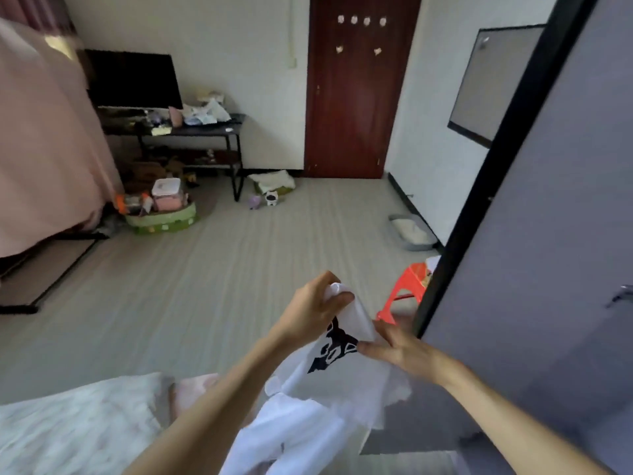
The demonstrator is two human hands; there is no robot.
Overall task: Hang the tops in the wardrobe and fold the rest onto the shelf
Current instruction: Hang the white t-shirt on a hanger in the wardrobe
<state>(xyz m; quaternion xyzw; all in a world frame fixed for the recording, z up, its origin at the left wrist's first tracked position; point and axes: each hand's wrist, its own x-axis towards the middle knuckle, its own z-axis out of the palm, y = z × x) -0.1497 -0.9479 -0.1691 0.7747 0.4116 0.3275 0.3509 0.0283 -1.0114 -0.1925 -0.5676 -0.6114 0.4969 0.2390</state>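
1. Head view: the left hand [317, 308] pinches the bunched top end of a white printed T-shirt [337, 358], thumb curled over the cloth; the right hand [394, 347] pinches its edge just below, beside the black print.
2. The shirt hangs in mid-air, long axis running down from both grips toward the person, over the bed's near corner [78, 416].
3. The wardrobe door [534, 241] stands on the right, so the right hand is nearer; I judge hanging comes next.
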